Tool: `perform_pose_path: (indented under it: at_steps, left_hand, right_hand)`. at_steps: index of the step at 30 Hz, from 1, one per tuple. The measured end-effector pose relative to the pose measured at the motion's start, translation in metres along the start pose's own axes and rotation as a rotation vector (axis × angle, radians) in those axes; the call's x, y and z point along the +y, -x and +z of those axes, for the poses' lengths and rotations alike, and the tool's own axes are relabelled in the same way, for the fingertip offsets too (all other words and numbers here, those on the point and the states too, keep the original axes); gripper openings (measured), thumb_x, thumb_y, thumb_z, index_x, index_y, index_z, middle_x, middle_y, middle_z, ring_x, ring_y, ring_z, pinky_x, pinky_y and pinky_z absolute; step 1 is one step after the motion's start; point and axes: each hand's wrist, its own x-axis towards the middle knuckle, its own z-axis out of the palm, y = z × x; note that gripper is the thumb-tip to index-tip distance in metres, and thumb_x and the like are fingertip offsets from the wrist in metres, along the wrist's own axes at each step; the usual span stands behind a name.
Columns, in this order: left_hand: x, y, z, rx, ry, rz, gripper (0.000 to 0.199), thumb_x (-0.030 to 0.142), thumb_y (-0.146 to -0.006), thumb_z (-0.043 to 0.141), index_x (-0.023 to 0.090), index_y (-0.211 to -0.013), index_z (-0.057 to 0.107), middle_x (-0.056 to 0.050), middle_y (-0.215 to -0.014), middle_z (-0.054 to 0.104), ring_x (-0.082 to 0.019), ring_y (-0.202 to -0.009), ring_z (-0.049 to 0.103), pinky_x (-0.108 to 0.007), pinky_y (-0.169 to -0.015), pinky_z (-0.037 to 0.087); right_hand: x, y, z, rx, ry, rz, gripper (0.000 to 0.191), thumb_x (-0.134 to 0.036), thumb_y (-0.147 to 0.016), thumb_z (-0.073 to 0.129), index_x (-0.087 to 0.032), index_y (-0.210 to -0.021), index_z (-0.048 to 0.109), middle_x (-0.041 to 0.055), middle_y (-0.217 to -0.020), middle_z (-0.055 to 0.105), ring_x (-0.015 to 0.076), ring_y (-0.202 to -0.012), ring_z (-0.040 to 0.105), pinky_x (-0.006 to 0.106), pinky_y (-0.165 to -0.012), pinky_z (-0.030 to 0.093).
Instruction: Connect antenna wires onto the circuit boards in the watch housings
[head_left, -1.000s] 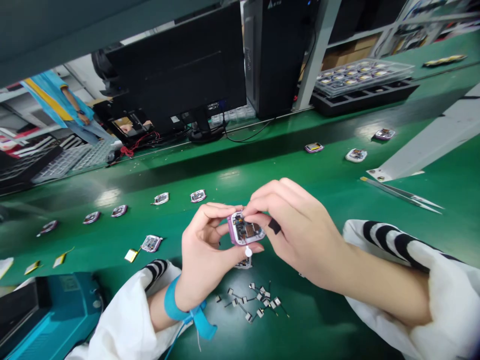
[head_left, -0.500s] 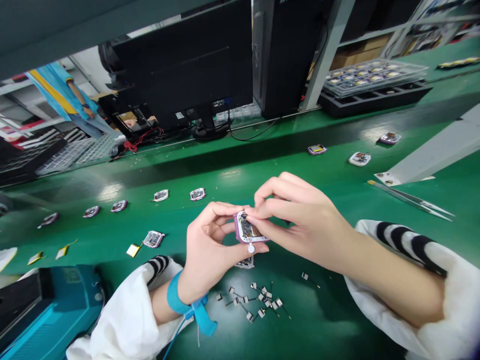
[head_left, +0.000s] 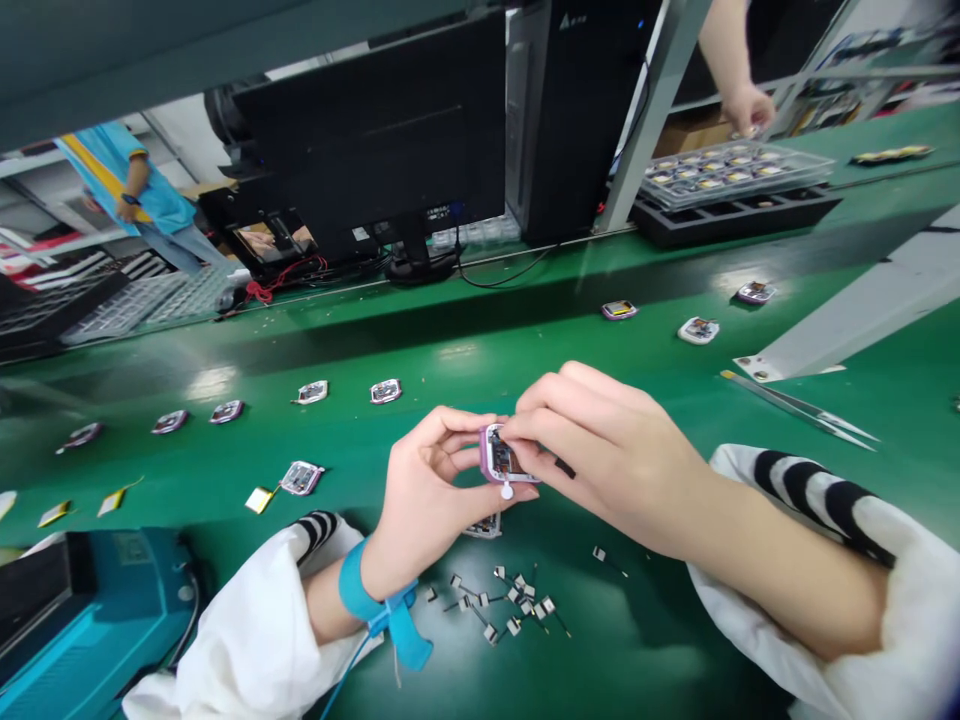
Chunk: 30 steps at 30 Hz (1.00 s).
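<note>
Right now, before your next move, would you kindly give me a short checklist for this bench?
Purple square plastic device casing pinched between left hand and right hand: ok.
Blue wrist strap on the left wrist: ok.
Strap's cord grounded: cannot tell.
Steel tweezers lying on the green bench mat, off to the right: ok.
Tiny wired metal connectors scattered loose below the hands: not ok.
Casing interior, partly behind fingers: cannot tell.

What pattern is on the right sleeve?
The right sleeve has black-and-white stripes, best in the head view.

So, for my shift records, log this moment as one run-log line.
left hand: holds pink-framed circuit module | right hand: touching module | nearby: loose wired tabs
</note>
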Motion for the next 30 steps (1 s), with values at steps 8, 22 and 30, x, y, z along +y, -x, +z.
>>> perform_pose_path:
  at_steps: [8, 22, 30]
  left_hand:
    - [-0.008, -0.011, -0.003, 0.052, -0.072, -0.114, 0.045, -0.003, -0.039, 0.077, 0.014, -0.073, 0.053, 0.005, -0.066, 0.064, -0.008, -0.063, 0.063, -0.011, -0.058, 0.053]
    - [-0.022, -0.024, -0.011, 0.016, -0.121, -0.086, 0.039, 0.017, -0.053, 0.078, 0.014, -0.081, 0.051, 0.001, -0.077, 0.061, -0.009, -0.076, 0.062, -0.02, -0.071, 0.053]
    - [-0.062, -0.07, -0.048, 0.087, -0.336, -0.015, 0.042, 0.015, -0.053, 0.077, 0.014, -0.085, 0.05, 0.0, -0.084, 0.059, -0.01, -0.084, 0.059, -0.024, -0.082, 0.048]
  right_hand:
    - [0.008, -0.004, 0.006, -0.197, 0.188, -0.213, 0.02, -0.009, -0.081, 0.041, -0.013, -0.075, 0.059, 0.0042, -0.067, 0.051, 0.0139, -0.063, 0.035, 0.026, -0.056, 0.027]
    - [0.03, 0.01, 0.037, 0.047, 0.183, -0.219, 0.022, -0.012, -0.084, 0.041, -0.013, -0.086, 0.064, 0.005, -0.075, 0.061, 0.0121, -0.064, 0.042, 0.023, -0.056, 0.038]
    - [0.036, 0.032, 0.042, -0.297, -0.103, 0.137, 0.026, -0.021, -0.082, 0.048, -0.016, -0.105, 0.058, 0.0073, -0.091, 0.059, 0.0157, -0.083, 0.052, 0.031, -0.074, 0.046]
